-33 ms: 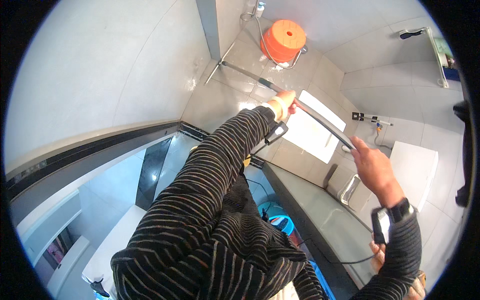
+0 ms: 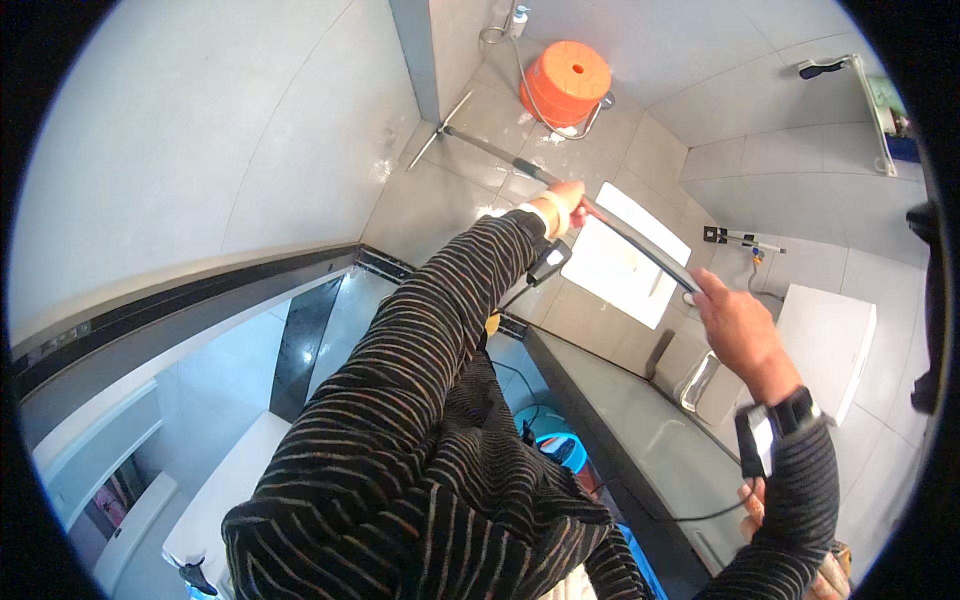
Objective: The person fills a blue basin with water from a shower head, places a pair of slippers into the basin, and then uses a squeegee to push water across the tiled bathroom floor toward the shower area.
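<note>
A long-handled floor squeegee [image 2: 497,151] slants across the bathroom, with its thin T-shaped blade [image 2: 438,131] on the wet grey tiles by a wall corner. Closed around the middle of its pole is my left hand [image 2: 567,205]. My right hand [image 2: 740,328] grips the near end of the same pole. Beneath the stretch of pole between my hands lies a white squat toilet [image 2: 612,262] set in the floor.
An upturned orange bucket [image 2: 566,84] stands at the far wall, a shower hose [image 2: 540,108] looped against it. A pump bottle [image 2: 519,20] is behind. A frosted glass panel [image 2: 640,430] and blue basin [image 2: 560,448] are near me. At right sits a white box-like fixture [image 2: 828,345].
My right hand has shifted slightly left and up with the pole's near end. The blade has turned a little in the corner; my left hand keeps its hold.
</note>
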A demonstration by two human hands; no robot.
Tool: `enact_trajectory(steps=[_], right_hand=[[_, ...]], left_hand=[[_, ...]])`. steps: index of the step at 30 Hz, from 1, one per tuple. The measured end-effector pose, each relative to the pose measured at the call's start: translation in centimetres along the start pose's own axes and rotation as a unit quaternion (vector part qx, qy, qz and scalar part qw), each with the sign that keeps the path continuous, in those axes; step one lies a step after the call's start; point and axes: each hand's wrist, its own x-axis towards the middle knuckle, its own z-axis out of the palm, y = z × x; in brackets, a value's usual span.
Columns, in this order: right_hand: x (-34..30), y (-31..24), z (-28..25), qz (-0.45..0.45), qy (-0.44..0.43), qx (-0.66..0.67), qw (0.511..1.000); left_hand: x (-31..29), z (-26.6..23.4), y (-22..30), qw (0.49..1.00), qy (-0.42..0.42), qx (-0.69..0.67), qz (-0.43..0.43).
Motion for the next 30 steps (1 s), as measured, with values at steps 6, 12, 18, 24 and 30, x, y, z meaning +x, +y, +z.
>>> enact_trajectory(steps=[6, 12, 18, 24, 30], right_hand=[[1.9, 3.0, 3.3, 0.022, -0.043, 0.042, 0.998], [-3.1, 7.4, 1.2, 0.102, -0.101, 0.031, 0.989], [-7.2, 10.4, -0.9, 0.098, -0.106, 0.054, 0.988], [-8.7, 10.2, -4.3, 0.150, -0.131, 0.037, 0.979], [-8.7, 6.3, -8.0, 0.214, -0.118, -0.068, 0.967]], left_hand=[[4.7, 0.7, -3.0, 0.998, 0.022, 0.036, -0.053], [5.1, 8.4, -8.0, 0.996, -0.036, 0.017, -0.081], [3.6, 15.5, -11.9, 0.986, -0.080, -0.009, -0.148], [2.4, 19.2, -14.3, 0.972, -0.141, -0.020, -0.189], [1.1, 20.0, -13.7, 0.971, -0.159, -0.052, -0.171]])
